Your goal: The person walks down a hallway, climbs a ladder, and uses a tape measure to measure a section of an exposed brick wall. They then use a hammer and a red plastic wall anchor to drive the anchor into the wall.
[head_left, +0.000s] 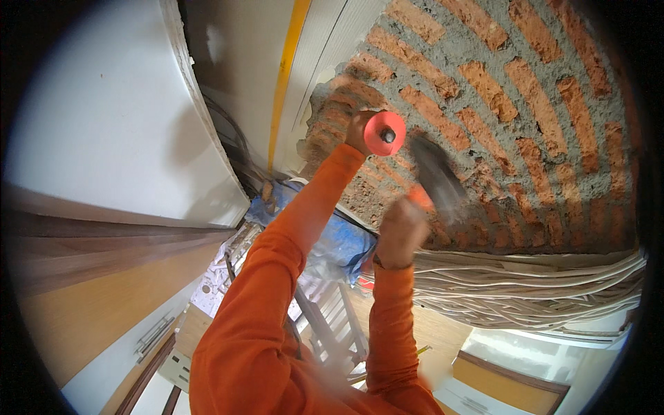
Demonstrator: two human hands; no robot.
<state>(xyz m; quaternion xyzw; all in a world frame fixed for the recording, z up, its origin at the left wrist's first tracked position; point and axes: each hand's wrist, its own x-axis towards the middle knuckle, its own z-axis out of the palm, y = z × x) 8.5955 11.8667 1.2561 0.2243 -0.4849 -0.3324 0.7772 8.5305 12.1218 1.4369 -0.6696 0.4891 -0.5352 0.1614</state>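
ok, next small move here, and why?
Probably bring the hammer squarely onto the exposed end of the chisel. The left hand grips the chisel behind its red guard; the right hand holds the hammer, motion-blurred, beside that end in view. The chisel's tip is hidden, so I can't confirm contact with the bricks.

My sleeves (266, 277) are plain orange; my chisel guard (375, 130), coral pink; my hammer (437, 174), dark grey and orange; bricks (488, 90), orange-red striping grey mortar (445, 52); cables (519, 290), cream.
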